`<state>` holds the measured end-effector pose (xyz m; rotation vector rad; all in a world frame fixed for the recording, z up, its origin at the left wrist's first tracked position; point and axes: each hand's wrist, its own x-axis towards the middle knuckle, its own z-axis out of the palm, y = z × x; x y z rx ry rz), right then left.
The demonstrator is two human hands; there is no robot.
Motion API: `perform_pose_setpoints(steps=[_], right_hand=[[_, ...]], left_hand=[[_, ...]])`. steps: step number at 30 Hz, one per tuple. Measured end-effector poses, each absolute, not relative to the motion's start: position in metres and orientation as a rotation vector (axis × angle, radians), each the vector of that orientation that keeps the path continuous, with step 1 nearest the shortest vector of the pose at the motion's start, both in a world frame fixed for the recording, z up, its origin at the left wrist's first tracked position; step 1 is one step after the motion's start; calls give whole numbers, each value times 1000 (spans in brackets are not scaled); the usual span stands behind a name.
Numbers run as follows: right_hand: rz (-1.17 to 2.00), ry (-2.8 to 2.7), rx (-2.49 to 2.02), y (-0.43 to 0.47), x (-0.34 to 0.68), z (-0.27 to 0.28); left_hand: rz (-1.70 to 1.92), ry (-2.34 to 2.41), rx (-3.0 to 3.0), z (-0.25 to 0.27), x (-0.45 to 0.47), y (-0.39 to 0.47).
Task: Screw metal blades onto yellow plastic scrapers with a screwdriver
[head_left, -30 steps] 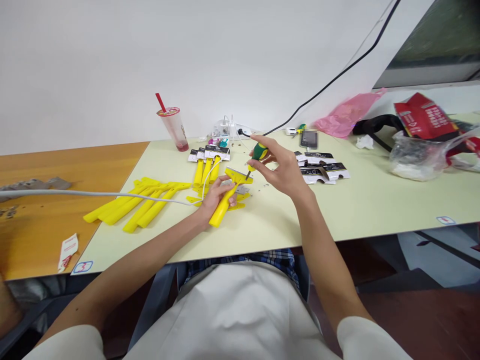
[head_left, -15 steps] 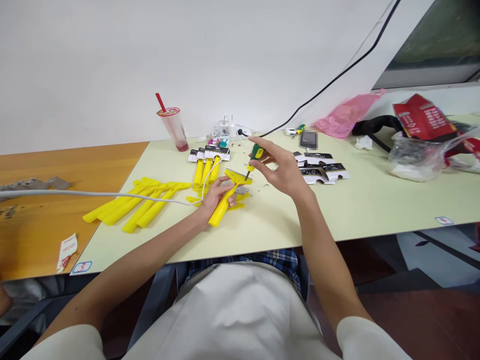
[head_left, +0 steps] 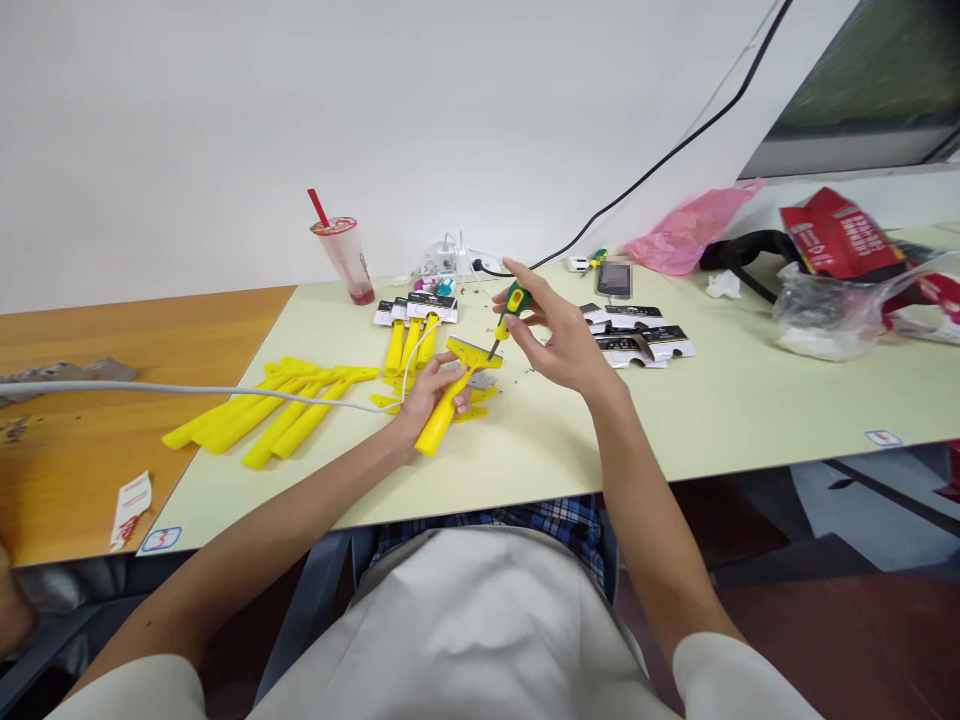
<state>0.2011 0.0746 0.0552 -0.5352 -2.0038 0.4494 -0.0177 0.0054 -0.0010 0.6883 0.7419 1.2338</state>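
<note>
My left hand (head_left: 424, 396) is wrapped round a yellow scraper (head_left: 438, 424) just above the table, its wide head pointing away from me. In my right hand (head_left: 561, 338) is a green and yellow screwdriver (head_left: 517, 299), held by thumb and fingers with the index finger raised. The screwdriver's tip meets the scraper's head. Below the left hand lie loose yellow flat pieces (head_left: 471, 414), partly hidden. More yellow scraper handles (head_left: 296, 420) rest in a pile to the left. Behind are carded yellow scrapers (head_left: 412, 345).
Black-and-white cards (head_left: 637, 340) and a phone-like device (head_left: 615, 280) lie to the right. At the back stands a cup with a red straw (head_left: 347, 262). A white cable (head_left: 225, 388) crosses the left side. Plastic bags (head_left: 829, 310) occupy the far right.
The screwdriver's handle has turned a little in my right fingers, and the index finger sits slightly higher. The scraper stays in my left hand. The view has shifted slightly.
</note>
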Motion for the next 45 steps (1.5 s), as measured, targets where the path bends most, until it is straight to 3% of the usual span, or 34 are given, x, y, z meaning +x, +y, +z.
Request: perform_pose_setpoints(steps=[45], right_hand=[[374,-1942,-555,75,201,54]], left_hand=[[1220,767,701,4,-16,2]])
